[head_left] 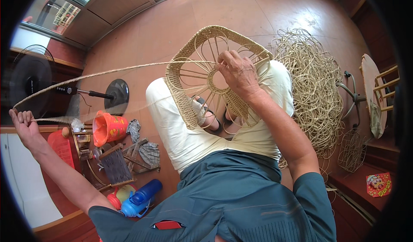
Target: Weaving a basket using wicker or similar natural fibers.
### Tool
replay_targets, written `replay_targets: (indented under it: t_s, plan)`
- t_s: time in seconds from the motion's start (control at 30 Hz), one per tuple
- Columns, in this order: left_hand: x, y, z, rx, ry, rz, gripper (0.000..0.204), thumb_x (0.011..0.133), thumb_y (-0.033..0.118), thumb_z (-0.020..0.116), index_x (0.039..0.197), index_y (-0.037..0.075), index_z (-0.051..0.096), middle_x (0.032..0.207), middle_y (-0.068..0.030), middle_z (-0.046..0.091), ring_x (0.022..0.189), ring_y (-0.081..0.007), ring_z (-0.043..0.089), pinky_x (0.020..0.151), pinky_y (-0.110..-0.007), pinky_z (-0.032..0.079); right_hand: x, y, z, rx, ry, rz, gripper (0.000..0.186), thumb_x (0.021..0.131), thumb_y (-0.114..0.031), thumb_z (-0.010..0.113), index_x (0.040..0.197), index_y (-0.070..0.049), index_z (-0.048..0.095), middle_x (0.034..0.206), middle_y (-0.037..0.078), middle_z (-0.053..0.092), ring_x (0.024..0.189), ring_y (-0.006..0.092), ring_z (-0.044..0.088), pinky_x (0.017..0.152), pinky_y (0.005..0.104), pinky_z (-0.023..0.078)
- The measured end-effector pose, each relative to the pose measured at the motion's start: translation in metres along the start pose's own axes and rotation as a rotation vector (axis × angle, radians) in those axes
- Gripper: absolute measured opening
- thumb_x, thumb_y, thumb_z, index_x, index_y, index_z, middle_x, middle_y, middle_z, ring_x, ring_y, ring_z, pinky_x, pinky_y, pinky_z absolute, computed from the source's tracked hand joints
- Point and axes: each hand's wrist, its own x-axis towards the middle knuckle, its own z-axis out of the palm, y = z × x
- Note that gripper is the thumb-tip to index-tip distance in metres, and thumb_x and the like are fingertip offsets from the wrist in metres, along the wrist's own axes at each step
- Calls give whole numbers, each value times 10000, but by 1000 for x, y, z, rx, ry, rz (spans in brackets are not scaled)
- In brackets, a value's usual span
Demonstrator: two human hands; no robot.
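A woven straw-coloured basket (177, 76) with bare spokes and a small ring at its middle rests across my knees. My right hand (238, 75) is over the spokes, its fingers pinched on the straw rope where this meets the basket. From there the straw rope (99, 73) runs in a long arc to the far left. Out there my left hand (25, 125) is stretched away from my body, fingers curled on the rope. A second, blurred length of rope trails back from that hand toward my knee. My right hand hides part of the basket's spokes.
A large heap of loose rope (307, 91) lies on the floor right of my knee. To the left stand a black fan (32, 78), an orange bucket (111, 128), a small wooden stool (116, 164) and a blue bottle (146, 191). A wire rack (352, 149) is at right.
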Motion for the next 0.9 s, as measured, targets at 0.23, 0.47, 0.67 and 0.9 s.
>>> replay_targets:
  t_s: [0.23, 0.47, 0.67, 0.9]
  plan:
    - [-152, -120, 262, 1190, 50, 531, 244, 1118, 211, 708, 1307, 76, 782, 1257, -70, 778, 1140, -184, 723, 1020, -337, 573, -5, 8, 3, 3, 7, 40, 107, 1020, -254, 699, 1031, -168, 762, 1056, -55, 691, 1069, 183, 672, 865, 432, 510]
    - [-364, -281, 375, 316, -649, -656, 591, 1087, 72, 598, 1643, 29, 402, 1385, -199, 679, 979, -168, 738, 869, -315, 617, -10, 9, 8, 3, 13, -1, 114, 990, -255, 718, 1045, -170, 770, 1064, 5, 691, 1012, 223, 684, 878, 443, 492]
    - [-403, -330, 424, 218, -531, -629, 827, 1033, 2, 526, 1755, 53, 125, 1586, -328, 551, 850, -208, 771, 756, -361, 648, -10, 10, 0, -1, -66, 29, 165, 924, -188, 706, 1063, -153, 787, 1113, 54, 685, 1016, 263, 688, 939, 455, 478]
    - [-395, -357, 447, 103, -413, -743, 774, 1056, 13, 488, 1754, 54, 156, 1387, -224, 699, 850, -194, 749, 701, -348, 618, -4, 13, -8, 73, -207, 78, 318, 845, -132, 657, 1132, -143, 793, 1147, 104, 680, 1067, 310, 677, 961, 477, 482]
